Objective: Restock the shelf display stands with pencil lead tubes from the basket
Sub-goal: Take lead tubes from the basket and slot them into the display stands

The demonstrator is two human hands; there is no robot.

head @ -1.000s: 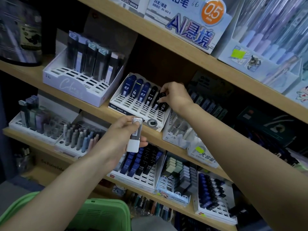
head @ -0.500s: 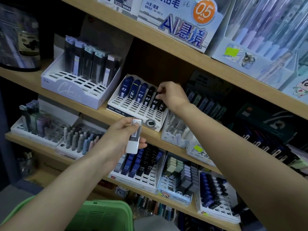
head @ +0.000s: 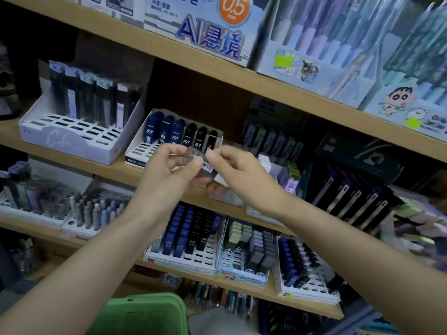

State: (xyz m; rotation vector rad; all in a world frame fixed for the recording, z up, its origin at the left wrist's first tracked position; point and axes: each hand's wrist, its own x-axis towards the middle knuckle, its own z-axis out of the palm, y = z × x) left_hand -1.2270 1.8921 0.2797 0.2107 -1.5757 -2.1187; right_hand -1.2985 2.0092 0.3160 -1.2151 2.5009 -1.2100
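Both hands meet in front of the middle shelf around one pencil lead tube (head: 205,166), clear with a white end and a barcode label. My left hand (head: 174,170) pinches its upper clear end between thumb and fingers. My right hand (head: 238,175) grips the lower white end. Right behind them stands the white slotted display stand (head: 137,151) with a back row of blue and black 0.3 lead tubes (head: 179,132). A green basket (head: 142,315) sits at the bottom, its contents hidden.
A larger white stand (head: 72,139) with tall dark tubes is at the left. The lower shelf carries more stands with HB tubes (head: 191,238) and erasers (head: 249,245). Pen boxes (head: 314,56) fill the top shelf. Dark packs (head: 350,197) lean at the right.
My right hand left the 0.3 stand, where it touched a black tube, and came down to the tube in my left hand. The left hand rose, and both now hold that tube.
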